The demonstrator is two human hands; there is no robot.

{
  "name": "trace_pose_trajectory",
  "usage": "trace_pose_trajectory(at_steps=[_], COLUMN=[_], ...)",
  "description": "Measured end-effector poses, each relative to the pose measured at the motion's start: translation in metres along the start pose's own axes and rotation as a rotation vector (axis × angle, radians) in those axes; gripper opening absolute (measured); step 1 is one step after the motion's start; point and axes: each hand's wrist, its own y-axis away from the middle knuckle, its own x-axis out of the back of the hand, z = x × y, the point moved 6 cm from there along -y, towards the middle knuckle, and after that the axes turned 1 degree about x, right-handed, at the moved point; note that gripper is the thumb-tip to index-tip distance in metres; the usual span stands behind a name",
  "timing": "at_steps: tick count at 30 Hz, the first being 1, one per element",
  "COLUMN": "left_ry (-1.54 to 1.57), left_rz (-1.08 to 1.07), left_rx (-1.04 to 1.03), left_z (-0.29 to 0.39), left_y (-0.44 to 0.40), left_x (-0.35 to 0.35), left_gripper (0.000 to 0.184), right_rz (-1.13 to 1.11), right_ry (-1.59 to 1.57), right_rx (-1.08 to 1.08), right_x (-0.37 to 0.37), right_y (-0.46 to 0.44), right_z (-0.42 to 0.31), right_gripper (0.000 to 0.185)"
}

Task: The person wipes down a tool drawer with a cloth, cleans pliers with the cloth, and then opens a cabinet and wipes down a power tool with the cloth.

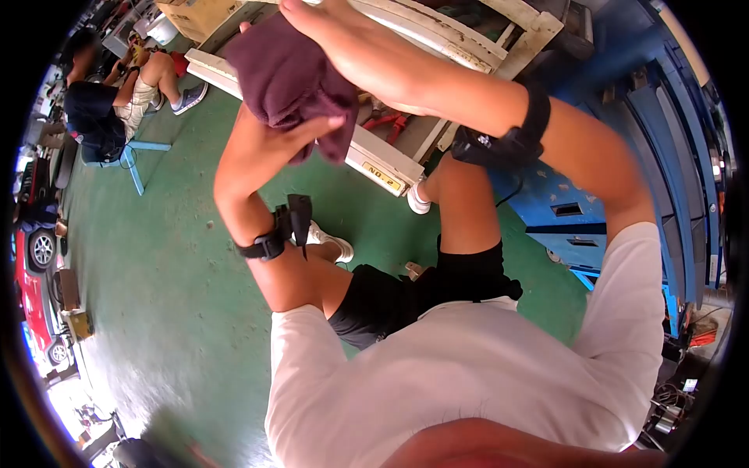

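A dark purple cloth (285, 70) is bunched up between my two raised hands, above the near end of a cream metal frame. My left hand (277, 148) is closed on the cloth from below, its thumb lying along the lower folds and its other fingers hidden behind the fabric. From the right, my right hand (331, 35) presses against the cloth's upper side. Its fingers are partly cut off by the top edge of the view. Whether anything is wrapped inside the cloth cannot be seen. Black straps with small devices sit on both forearms.
The cream frame (382, 168) carries a "NO. 2" label, with red-handled tools (386, 125) inside. Blue drawer cabinets (573, 226) stand at the right. Another person (101, 105) sits on a blue stool (136, 160) at the upper left. A red car (35, 288) is at the far left.
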Motion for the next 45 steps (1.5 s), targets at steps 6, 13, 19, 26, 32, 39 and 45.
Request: trace_pose_trajectory(at_steps=[6,13,19,26,32,39,45], left_ry=[0.206,0.715,0.047,0.65,0.585,0.76,0.708], left_rz=[0.421,0.789,0.818,0.738,0.861,0.936,0.788], left_rx=[-0.028,0.095,0.556,0.487,0.453,0.352,0.37], left_z=[-0.077,-0.157,-0.222,-0.213,-0.213,-0.22,-0.202], left_y=[-0.006,0.007,0.012,0.01,0.014,0.014,0.007], left_x=[0.053,0.094,0.102,0.08,0.089,0.09,0.093], left_gripper=[0.048,0.046,0.066,0.063,0.059,0.055,0.048], right_rz=[-0.318,-0.489,-0.514,-0.476,-0.47,-0.193,0.081], right_ry=[0.207,1.03,1.195,1.302,1.345,1.316,0.773], right_rx=[-0.119,0.151,0.322,0.504,0.568,0.433,0.54], right_x=[-0.002,-0.044,-0.097,-0.097,-0.085,-0.049,-0.05], right_y=[-0.059,-0.144,-0.153,-0.154,-0.156,-0.154,-0.111], right_z=[0.003,0.117,0.151,0.142,0.133,0.125,0.078], right_gripper=[0.062,0.048,0.059,0.053,0.026,0.032,0.03])
